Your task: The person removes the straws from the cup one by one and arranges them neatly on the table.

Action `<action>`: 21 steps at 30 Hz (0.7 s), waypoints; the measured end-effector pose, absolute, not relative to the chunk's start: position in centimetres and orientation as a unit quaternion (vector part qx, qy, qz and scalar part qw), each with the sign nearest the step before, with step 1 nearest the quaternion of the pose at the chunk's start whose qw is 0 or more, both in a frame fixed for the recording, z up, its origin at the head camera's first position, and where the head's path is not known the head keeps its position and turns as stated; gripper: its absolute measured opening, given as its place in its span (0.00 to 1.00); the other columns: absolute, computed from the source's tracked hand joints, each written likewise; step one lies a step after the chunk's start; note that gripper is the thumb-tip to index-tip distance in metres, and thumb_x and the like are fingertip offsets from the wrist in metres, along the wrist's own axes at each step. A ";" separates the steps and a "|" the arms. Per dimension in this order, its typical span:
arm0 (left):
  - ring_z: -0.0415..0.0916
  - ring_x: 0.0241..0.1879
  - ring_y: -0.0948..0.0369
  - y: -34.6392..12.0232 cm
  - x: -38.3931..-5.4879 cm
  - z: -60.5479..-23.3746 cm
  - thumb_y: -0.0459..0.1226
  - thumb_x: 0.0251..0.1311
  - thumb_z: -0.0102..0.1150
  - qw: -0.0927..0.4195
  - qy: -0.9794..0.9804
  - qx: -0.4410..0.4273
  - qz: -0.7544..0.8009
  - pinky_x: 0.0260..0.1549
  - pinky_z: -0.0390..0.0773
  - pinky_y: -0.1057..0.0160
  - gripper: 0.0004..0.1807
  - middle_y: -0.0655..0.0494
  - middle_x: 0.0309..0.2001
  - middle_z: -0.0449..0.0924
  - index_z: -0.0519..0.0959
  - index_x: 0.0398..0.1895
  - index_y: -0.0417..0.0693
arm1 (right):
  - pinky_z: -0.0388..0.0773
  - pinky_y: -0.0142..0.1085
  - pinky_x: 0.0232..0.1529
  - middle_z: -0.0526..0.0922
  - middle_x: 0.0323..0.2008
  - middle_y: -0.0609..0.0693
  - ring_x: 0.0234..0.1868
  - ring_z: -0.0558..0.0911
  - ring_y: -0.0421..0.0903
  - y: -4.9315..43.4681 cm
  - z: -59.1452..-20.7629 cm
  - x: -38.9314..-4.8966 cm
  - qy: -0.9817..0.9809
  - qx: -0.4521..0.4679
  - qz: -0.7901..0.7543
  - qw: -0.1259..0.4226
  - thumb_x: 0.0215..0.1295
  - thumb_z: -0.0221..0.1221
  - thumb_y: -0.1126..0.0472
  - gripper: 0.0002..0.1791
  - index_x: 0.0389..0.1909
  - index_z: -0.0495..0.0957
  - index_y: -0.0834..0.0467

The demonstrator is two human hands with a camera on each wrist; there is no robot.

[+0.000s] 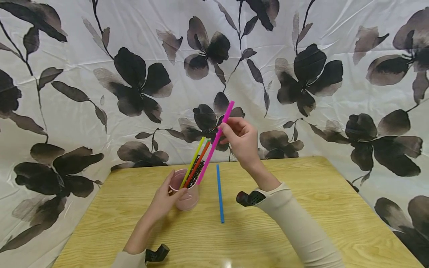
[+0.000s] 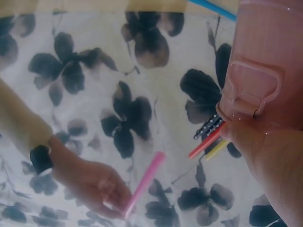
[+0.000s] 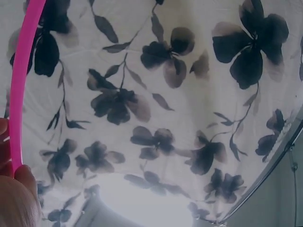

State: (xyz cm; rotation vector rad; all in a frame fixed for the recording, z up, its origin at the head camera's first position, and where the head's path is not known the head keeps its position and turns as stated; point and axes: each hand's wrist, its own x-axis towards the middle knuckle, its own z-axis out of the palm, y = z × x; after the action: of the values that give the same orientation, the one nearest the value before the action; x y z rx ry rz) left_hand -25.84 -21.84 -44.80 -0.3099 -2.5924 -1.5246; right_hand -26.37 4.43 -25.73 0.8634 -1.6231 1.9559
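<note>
My left hand (image 1: 160, 203) grips a pink cup (image 1: 187, 202) at its side and rim, with the thumb at the front of the rim. Leaning out of the cup are a yellow straw (image 1: 193, 160), an orange-red straw (image 1: 202, 156) and black straws with white dots (image 1: 200, 167). A green tip shows behind them. Above and to the right, my right hand (image 1: 244, 143) pinches a magenta straw (image 1: 212, 150) near its upper part. Its lower end overlaps the cup's rim in the head view, while the left wrist view shows that end apart from the cup (image 2: 265, 42).
A blue straw (image 1: 219, 193) lies on the wood-grain table (image 1: 301, 208), right of the cup. Behind the table hangs a white cloth (image 1: 248, 96) with dark flowers. Dark wrist cameras (image 1: 249, 198) sit on both sleeves.
</note>
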 end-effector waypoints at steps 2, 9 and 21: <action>0.67 0.39 0.58 -21.8 -25.8 -44.7 0.52 0.52 0.56 0.059 -0.856 -0.106 -0.502 0.35 0.70 0.60 0.44 0.50 0.52 0.65 0.43 0.68 0.59 | 0.78 0.46 0.27 0.80 0.28 0.57 0.27 0.79 0.54 4.9 -25.6 -26.6 -0.594 0.300 0.715 0.217 0.58 0.55 0.69 0.10 0.37 0.73 0.72; 0.69 0.40 0.58 -21.6 -25.7 -44.8 0.51 0.51 0.58 0.076 -0.855 -0.106 -0.501 0.37 0.71 0.59 0.42 0.51 0.50 0.68 0.48 0.67 0.60 | 0.77 0.49 0.29 0.79 0.27 0.59 0.24 0.79 0.50 5.9 -27.3 -28.8 -0.623 0.254 0.719 0.175 0.55 0.59 0.65 0.13 0.38 0.75 0.71; 0.68 0.44 0.53 -20.9 -24.6 -43.0 0.47 0.53 0.58 0.060 -0.848 -0.097 -0.517 0.41 0.69 0.56 0.43 0.46 0.58 0.60 0.46 0.68 0.53 | 0.79 0.39 0.24 0.79 0.25 0.57 0.21 0.79 0.49 6.8 -32.9 -32.9 -0.675 0.188 0.698 0.148 0.51 0.63 0.56 0.16 0.39 0.79 0.62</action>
State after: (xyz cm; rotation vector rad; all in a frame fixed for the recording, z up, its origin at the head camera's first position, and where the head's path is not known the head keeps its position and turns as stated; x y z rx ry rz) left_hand -24.57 -20.91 -43.03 -0.2947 -2.5676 -1.5643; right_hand -32.93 6.80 -32.89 0.5407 -1.9419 2.0070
